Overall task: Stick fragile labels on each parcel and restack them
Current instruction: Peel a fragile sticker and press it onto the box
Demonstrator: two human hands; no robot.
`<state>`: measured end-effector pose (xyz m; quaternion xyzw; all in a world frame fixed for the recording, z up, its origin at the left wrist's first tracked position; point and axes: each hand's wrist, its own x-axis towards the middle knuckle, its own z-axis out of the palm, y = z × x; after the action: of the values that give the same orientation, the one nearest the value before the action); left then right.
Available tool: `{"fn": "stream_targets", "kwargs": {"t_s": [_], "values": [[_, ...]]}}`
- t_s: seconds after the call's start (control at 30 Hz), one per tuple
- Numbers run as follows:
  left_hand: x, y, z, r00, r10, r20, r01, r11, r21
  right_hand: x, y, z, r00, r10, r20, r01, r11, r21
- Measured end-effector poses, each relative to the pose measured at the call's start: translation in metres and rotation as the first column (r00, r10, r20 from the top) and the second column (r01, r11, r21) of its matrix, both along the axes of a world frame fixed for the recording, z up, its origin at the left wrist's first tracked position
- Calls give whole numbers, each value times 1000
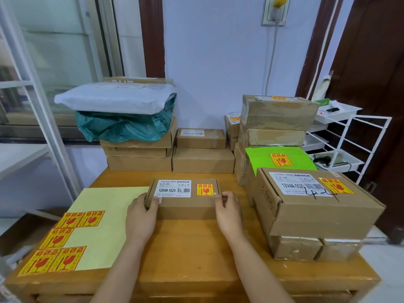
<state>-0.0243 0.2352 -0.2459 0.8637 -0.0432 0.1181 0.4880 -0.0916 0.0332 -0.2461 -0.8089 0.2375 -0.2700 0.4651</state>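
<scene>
Both hands, left (141,212) and right (228,207), clamp the labelled parcel (184,199) by its short ends, its long axis parallel to the table's (196,248) near edge.

I see a wooden table (196,248) under everything. Far right stands a white wire rack (358,136) with trays, beside a dark brown door (376,62). A wall socket (275,12) with its white cable (271,62) sits high on the far wall; a window (54,40) fills the left.
</scene>
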Motion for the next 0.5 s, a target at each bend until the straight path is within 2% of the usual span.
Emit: {"fn": "stream_targets", "kwargs": {"t_s": [0.5], "values": [[-12,-5,7,997,-76,20,73,992,103,-2,0,3,997,40,-70,-40,999,7]]}}
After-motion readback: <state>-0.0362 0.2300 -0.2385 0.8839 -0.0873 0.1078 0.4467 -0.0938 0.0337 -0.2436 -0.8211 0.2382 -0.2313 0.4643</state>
